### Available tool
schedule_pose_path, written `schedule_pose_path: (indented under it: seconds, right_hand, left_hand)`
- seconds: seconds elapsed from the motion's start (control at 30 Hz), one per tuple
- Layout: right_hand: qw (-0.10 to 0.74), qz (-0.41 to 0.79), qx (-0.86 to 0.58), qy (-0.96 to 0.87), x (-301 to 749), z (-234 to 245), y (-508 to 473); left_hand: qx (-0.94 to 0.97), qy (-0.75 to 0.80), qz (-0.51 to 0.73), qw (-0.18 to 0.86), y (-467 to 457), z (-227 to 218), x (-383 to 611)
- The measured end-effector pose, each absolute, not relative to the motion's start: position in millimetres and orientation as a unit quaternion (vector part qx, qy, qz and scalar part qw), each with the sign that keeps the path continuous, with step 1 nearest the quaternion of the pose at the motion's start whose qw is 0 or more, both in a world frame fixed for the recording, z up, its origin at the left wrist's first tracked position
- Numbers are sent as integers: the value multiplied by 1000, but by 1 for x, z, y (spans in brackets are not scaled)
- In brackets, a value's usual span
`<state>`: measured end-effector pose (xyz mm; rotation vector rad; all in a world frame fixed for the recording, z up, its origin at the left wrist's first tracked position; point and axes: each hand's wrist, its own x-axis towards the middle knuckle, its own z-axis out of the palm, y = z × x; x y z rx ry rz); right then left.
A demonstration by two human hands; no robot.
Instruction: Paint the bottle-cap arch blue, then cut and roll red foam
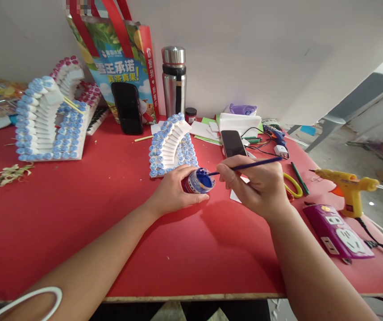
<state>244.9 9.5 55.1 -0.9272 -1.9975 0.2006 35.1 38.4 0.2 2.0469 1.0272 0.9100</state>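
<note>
My left hand (174, 187) is wrapped round a small open jar of blue paint (202, 182), tilted toward me just above the red table. In my right hand (256, 185) is a thin dark blue paintbrush (255, 165), pinched near its lower end, its tip dipping into the jar's mouth. Just behind the jar stands a small white arched piece (171, 147) edged with rows of blue rosettes. Farther left, a larger piece of blue rosettes (49, 125) has a yellow stick across it, with a pink one (69, 73) behind.
A yellow glue gun (348, 187) and a purple power strip (340, 234) sit at the right edge, near scissors (293, 185) and a green pen (299, 178). Behind are a phone (233, 143), steel thermos (174, 82), black phone-shaped object (126, 108) and shopping bag (111, 58).
</note>
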Motion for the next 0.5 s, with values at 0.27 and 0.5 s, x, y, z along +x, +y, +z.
schedule_pose_path:
  seconds: [0.27,0.5]
  right_hand:
    - [438,1,-343,-831,247,49,8]
    - [428,-36,-330,-841,247,46,9]
  left_hand:
    - [726,412,374,404,37,0,34]
    - [700,405,393,437,37,2,34]
